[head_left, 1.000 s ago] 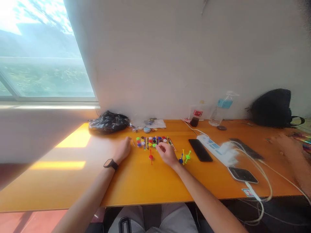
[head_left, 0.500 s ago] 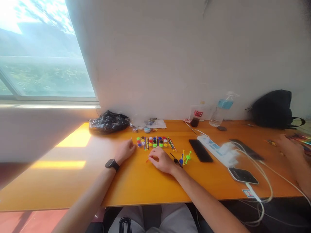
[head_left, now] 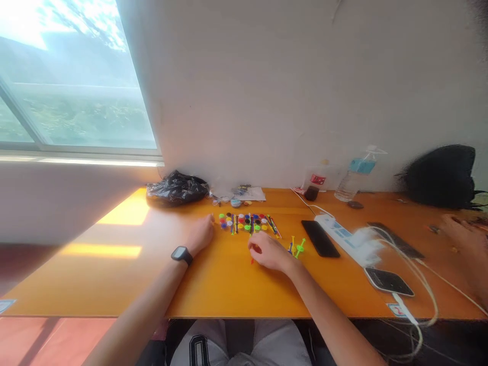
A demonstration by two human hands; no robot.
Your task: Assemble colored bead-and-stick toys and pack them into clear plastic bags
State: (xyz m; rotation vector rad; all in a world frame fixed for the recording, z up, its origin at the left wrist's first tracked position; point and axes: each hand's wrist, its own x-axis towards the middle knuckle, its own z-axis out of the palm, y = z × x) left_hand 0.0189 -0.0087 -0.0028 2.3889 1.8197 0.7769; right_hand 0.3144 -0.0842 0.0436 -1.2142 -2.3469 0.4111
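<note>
My left hand [head_left: 202, 233], with a dark watch on its wrist, rests on the table with its fingers curled in, and nothing shows in it. Just right of it lie rows of small colourful round discs [head_left: 247, 222] and thin coloured plastic sticks [head_left: 234, 224]. My right hand [head_left: 267, 249] is in front of them, its thumb and fingers pinched on a small red plastic stick [head_left: 252, 261], mostly hidden by the hand. Beside that wrist stand stick-and-disc pieces, a green one [head_left: 300, 248] and a yellow one [head_left: 293, 245], plus a partly covered blue one [head_left: 290, 249].
A black plastic bag [head_left: 177, 188] lies at the back left. Right of my hands are a black phone [head_left: 320, 238], a white power strip [head_left: 339, 235] with cables, and another phone [head_left: 389, 281]. A bottle [head_left: 348, 183] and black bag [head_left: 440, 175] stand behind. Another person's hand [head_left: 459, 234] is far right.
My right hand has moved right with the red stick, now covering the dark piece beside the standing ones. My left hand stays by the discs. The view has shifted slightly.
</note>
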